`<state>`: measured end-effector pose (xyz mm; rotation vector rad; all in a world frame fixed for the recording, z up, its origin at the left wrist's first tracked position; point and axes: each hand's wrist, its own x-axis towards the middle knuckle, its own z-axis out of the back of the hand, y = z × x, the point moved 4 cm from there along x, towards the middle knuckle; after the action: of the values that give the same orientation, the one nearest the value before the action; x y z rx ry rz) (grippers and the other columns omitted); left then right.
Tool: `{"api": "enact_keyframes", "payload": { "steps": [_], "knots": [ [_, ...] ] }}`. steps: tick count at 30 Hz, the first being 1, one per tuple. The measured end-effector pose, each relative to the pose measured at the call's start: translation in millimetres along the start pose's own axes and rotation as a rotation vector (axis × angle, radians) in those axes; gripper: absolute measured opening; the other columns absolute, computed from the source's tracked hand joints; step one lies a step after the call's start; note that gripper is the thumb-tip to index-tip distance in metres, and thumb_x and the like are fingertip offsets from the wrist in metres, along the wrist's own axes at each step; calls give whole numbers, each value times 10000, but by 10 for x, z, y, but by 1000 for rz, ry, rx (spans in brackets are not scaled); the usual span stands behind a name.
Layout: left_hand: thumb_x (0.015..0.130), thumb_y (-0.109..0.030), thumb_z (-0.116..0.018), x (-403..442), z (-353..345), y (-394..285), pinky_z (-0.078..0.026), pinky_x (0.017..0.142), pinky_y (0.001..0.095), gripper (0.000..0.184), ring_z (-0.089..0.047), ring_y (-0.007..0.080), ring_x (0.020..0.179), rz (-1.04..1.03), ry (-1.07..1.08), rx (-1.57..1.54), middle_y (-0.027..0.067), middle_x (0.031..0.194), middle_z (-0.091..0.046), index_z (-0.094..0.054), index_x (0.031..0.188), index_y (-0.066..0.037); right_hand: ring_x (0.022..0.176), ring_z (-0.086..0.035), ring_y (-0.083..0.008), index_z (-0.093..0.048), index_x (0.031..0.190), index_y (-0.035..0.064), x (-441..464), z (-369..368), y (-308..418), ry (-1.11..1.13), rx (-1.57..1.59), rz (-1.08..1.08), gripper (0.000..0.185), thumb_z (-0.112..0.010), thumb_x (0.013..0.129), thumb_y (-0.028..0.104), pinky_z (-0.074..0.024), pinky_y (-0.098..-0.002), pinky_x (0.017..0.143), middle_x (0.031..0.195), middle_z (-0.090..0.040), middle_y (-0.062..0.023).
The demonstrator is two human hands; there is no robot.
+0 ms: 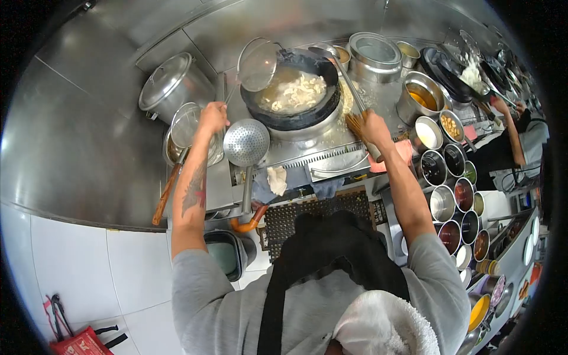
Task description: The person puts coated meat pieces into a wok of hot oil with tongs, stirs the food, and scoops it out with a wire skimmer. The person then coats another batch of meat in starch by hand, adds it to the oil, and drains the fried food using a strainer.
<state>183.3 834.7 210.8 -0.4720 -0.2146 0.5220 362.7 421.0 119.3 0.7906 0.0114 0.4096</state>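
No lettering, label, brand, number or sign can be read anywhere in the kitchen scene; any marks on the red bag (pixel 83 343) at the lower left edge are too small to make out.

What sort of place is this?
Most likely a commercial kitchen, probably a restaurant's: a big wok of food in liquid on a steel range, clustered metal containers of sauces and ingredients, and another person's arm at a neighbouring wok.
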Motion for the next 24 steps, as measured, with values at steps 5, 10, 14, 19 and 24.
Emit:
{"api": "enact_keyframes", "payload": {
  "steps": [5, 10, 14, 19, 24],
  "knots": [
    [849, -115, -504, 220, -124, 169, -500, 741, 342, 216, -666, 241, 633, -24, 48, 246, 191, 795, -659, -653, 953, 2, 898, -604, -403, -611, 905, -80, 601, -260, 83, 143, -276, 44, 270, -502, 763, 123, -478, -460, 790, 925, -608, -289],
    [840, -102, -483, 746, -302, 491, -440, 460, 337, 201, -552, 186, 452, 56, 420, 251, 166, 797, -652, -609, 762, 34, 872, -600, -428, -626, 931, -40, 724, -240, 280, 139, -324, 10, 289, -494, 770, 160, -476, -473, 773, 910, -599, -305],
    [909, -175, -452, 345, -146, 380, -201, 274, 214, 239, -314, 46, 369, 571, 731, -359, 57, 652, -558, -509, 814, 37, 848, -595, -435, -613, 915, -34, 305, -378, -18, 156, -250, 53, 270, -495, 803, 180, -476, -486, 757, 872, -604, -294],
    [939, -165, -428, 306, -722, 537, -205, 291, 163, 221, -287, 24, 398, 684, 869, -748, 8, 621, -405, -445, 931, 55, 709, -598, -442, -525, 944, -29, -406, -821, -390, 10, -234, 106, 248, -485, 857, 200, -480, -521, 635, 744, -599, -284],
    [939, -114, -431, 126, -1208, 337, -242, 299, 162, 167, -307, 29, 422, 592, 890, -1020, 40, 665, -414, -436, 952, 53, 686, -597, -445, -510, 950, -37, -1019, -1168, -144, -35, -103, -44, 222, -484, 854, 162, -484, -521, 611, 709, -592, -287]
  ]
}}
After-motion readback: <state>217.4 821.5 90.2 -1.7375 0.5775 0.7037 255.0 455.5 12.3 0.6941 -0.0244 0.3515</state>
